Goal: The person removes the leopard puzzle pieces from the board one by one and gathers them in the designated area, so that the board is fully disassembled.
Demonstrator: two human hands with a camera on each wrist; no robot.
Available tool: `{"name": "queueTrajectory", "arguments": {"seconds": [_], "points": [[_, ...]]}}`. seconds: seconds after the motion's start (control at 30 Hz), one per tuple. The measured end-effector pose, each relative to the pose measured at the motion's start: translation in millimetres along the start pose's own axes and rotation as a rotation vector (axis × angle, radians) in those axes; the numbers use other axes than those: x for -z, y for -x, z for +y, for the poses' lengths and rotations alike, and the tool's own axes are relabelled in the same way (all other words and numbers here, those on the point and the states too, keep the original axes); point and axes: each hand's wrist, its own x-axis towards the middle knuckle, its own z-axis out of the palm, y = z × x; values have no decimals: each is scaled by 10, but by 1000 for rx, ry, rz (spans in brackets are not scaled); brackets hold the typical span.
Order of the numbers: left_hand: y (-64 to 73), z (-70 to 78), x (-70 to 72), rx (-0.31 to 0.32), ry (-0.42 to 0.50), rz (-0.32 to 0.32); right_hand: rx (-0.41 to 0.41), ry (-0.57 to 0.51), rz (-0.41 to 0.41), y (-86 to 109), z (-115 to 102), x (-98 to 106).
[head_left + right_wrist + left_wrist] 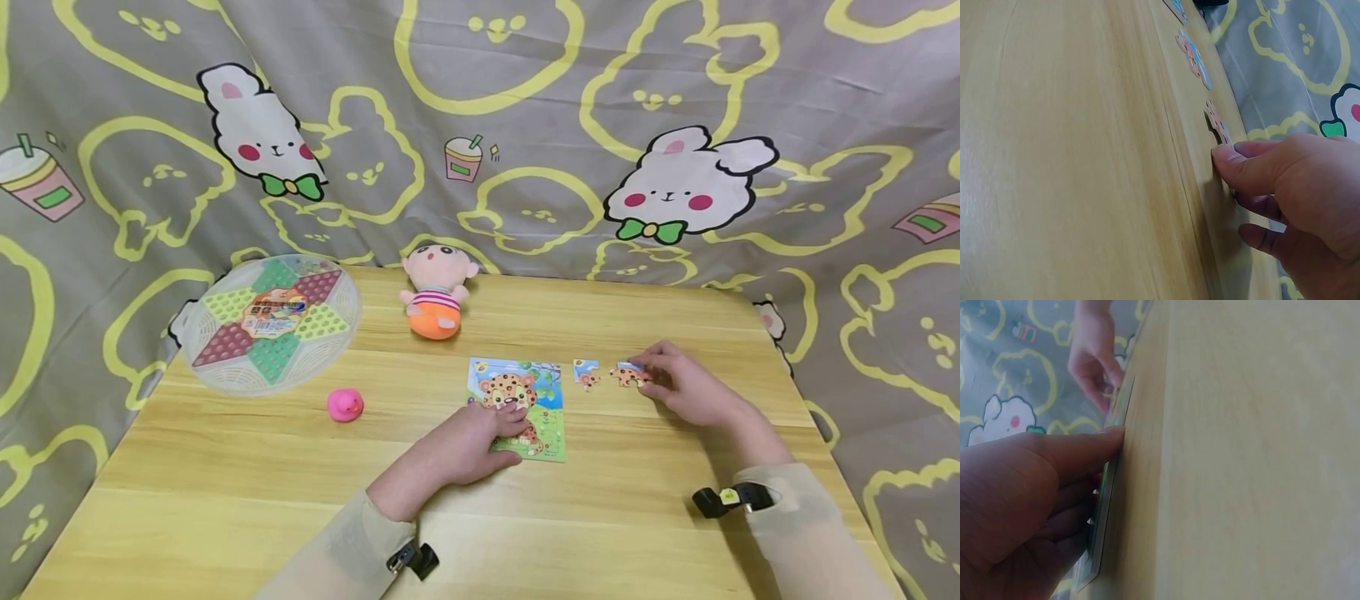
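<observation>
A puzzle board [551, 433] with a spotted leopard cub on a green and blue scene lies on the table. My left hand [472, 442] rests on its lower middle, covering part of the cub; in the left wrist view the thumb [1094, 447] touches the board's edge. To the right of the board lies a loose puzzle piece [587, 373], blue with a spotted patch. My right hand [690, 387] pinches another spotted puzzle piece [628, 374] between thumb and fingers. That piece is tilted, with its near side just off the table in the right wrist view.
A pink rubber duck [346, 405] sits left of the board on the wooden table [225, 492]. Behind it are a round Chinese checkers board [341, 321] and a plush doll [433, 292] in orange shorts. A patterned grey curtain [540, 150] hangs around the table.
</observation>
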Motion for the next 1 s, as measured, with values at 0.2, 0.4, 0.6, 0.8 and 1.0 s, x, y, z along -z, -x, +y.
{"name": "queueTrajectory", "arguments": {"seconds": [0.2,0.4,0.6,0.8,1.0], "points": [[2,5,4,2,0,-3,-22,-5,-22,-7,0,5],[-10,0,-4,-5,6,0,-32,-4,-36,-3,-13,15],[-27,1,-7,-12,1,-3,-20,-1,-35,-4,-25,41],[-16,12,3,-13,-4,-1,-5,-9,-27,8,-45,57],[2,-10,-2,-71,-69,26,24,-10,35,-88,-201,69]]}}
